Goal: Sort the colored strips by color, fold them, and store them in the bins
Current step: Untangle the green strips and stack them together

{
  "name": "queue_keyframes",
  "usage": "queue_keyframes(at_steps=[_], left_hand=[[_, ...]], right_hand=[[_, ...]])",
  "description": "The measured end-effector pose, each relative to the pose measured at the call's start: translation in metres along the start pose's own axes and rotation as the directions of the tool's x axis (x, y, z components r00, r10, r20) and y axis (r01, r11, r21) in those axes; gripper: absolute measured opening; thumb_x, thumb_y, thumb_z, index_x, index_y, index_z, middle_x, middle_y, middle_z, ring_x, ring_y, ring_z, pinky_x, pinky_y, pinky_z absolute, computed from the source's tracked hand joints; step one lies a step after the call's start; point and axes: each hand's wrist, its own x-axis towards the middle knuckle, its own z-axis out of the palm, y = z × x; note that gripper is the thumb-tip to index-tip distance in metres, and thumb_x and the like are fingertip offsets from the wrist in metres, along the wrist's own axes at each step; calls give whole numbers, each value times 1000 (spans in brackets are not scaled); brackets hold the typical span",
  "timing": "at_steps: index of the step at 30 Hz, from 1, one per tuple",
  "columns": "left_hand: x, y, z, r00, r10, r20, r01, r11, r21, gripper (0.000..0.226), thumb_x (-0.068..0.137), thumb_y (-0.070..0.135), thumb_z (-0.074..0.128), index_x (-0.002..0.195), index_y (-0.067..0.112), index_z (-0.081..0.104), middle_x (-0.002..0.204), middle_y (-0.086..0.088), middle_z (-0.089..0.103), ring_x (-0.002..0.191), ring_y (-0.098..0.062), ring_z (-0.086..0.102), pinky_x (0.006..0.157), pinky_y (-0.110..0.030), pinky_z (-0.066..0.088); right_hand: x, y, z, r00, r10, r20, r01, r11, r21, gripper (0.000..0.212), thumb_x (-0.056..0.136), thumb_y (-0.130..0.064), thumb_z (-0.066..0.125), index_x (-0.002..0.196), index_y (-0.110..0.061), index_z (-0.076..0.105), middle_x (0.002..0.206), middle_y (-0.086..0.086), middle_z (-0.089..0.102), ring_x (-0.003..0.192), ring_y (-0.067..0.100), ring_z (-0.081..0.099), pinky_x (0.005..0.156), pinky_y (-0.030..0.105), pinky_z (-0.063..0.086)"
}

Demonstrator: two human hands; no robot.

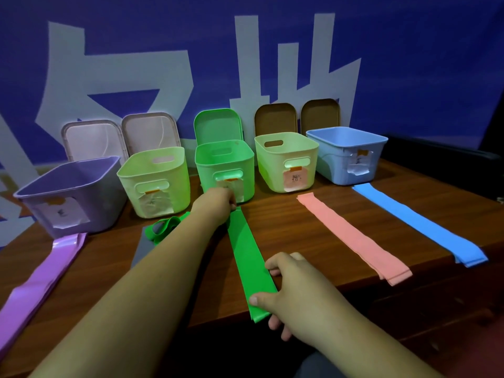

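Right hand (pixel 297 293) pinching green strip (pixel 245 255), left hand (pixel 215 203) gripping its far end

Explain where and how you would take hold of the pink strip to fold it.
Probably pinch the pink strip at its near end, coming from the front of the table. It lies flat and long, so its middle offers no purchase, but that end reaches the edge, where its layers part slightly and fingers can slip under.

Two bare forearms (pixel 152 268) end in bare hands, the left hand (pixel 215 201) and the right hand (pixel 291 293), whose thumbnail is short. Dark grey cloth (pixel 316 364) shows at the near edge.
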Motion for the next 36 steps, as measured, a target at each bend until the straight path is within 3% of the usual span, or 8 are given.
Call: queue_keyframes(at_steps=[9,15,19,23,26,31,34,36], left_hand=[[-1,1,0,999,-4,-32,4,1000,25,10,99,18,63,94,25,69,90,0,66,86,-26,63,81,-45,60],[-3,4,0,999,-16,-31,18,997,73,15,98,14,61,93,26,68,89,1,65,85,-25,62,78,-43,60],[-3,6,-2,1000,-18,-17,19,992,122,6,100,22,65,95,23,68,86,1,62,82,-25,63,78,-46,62],[-8,9,-14,1000,3,-5,-2,991,133,9,96,30,71,98,21,70,90,-1,65,85,-27,66,80,-46,63],[-11,8,-33,999,47,6,-48,990,134,7,93,25,67,97,21,72,90,-1,69,84,-25,67,80,-45,63],[-32,-7,-84,988,96,117,-104,992,65,9,92,25,71,96,20,78,88,2,73,81,-18,67,69,-28,51],[-49,-33,-100,970,106,217,-115,993,31,11,93,33,76,100,26,78,91,7,73,80,-11,65,69,-27,48],[-57,-53,-104,975,110,195,-120,992,43,14,93,37,76,104,29,77,97,9,72,85,-10,64,69,-26,46]], right_hand=[[1,1,-3,1000,-25,9,26,993,-113,65,92,-36,83,148,-31,49,136,-12,43,69,15,77,54,22,61],[0,3,-5,997,-68,32,74,977,-200,69,89,-53,82,146,-32,50,131,-15,44,69,15,76,52,21,59],[5,-1,-14,993,-120,15,118,927,-357,57,92,-66,70,137,-33,59,124,-16,52,85,11,70,74,32,65],[22,-4,-21,990,-139,-14,125,924,-361,34,99,-58,66,120,-32,68,112,-12,63,85,10,69,82,39,66],[43,-11,-24,990,-138,2,129,920,-371,23,102,-54,64,105,-33,73,97,-8,70,83,12,70,77,36,62],[76,-29,-18,979,-204,-23,171,874,-454,31,103,-49,62,89,-24,76,86,1,71,79,18,67,73,38,56],[94,-44,-10,964,-259,-52,200,845,-495,35,103,-48,61,86,-21,76,86,3,71,77,19,66,71,35,55],[106,-56,-5,959,-280,-50,218,836,-504,35,101,-49,61,87,-22,77,87,2,72,80,19,67,76,37,60]])
